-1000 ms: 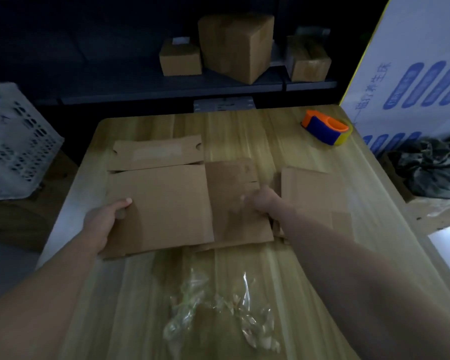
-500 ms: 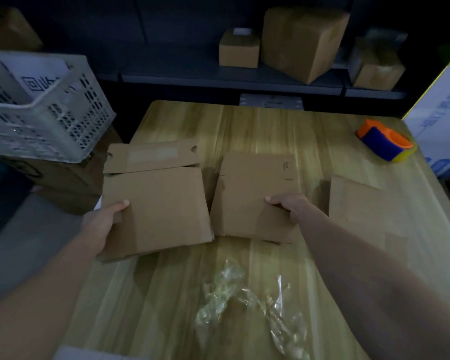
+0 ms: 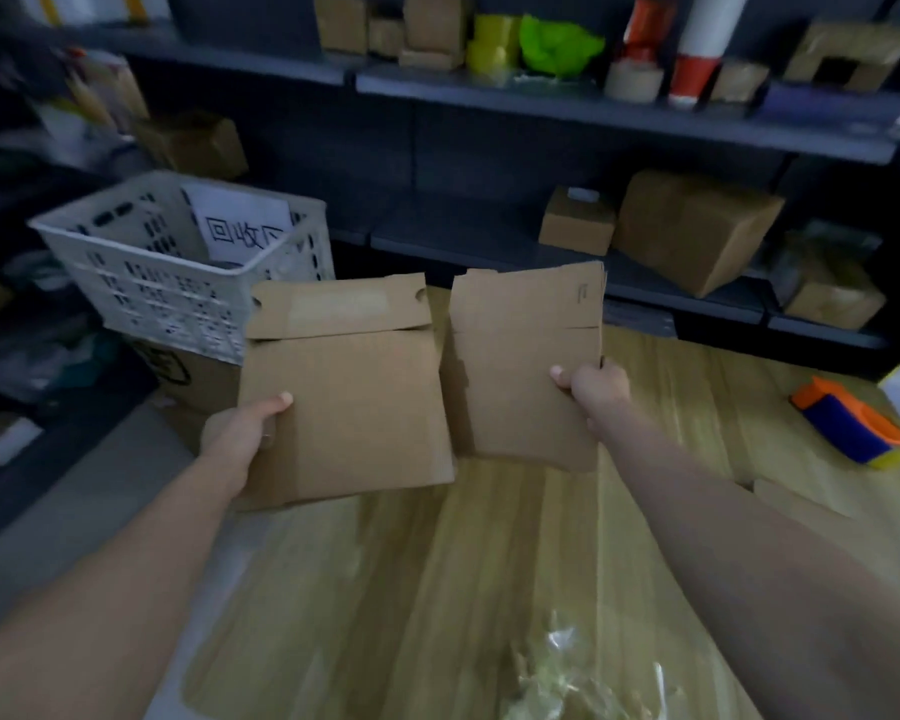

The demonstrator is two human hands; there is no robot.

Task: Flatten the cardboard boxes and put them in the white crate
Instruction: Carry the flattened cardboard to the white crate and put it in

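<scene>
Shelves (image 3: pixel 593 111) of sealed boxes stand at twelve o'clock. A tape dispenser (image 3: pixel 853 428) sits at three o'clock on the wooden surface (image 3: pixel 489 563), and crumpled clear plastic (image 3: pixel 567 678) lies at six, all off the line from cardboard to crate. The left grip (image 3: pixel 240 433) pinches the first flattened box (image 3: pixel 354 397) by its left edge, thumb on top. The right grip (image 3: pixel 593 387) pinches the second flattened box (image 3: pixel 520 366) by its right edge. Both are lifted, side by side, with the first hanging past the surface's left edge. The white crate (image 3: pixel 167 272) stands at ten o'clock on a brown carton (image 3: pixel 198 376), open-topped — inside, a paper sign (image 3: pixel 240 226) leans on the far wall.
</scene>
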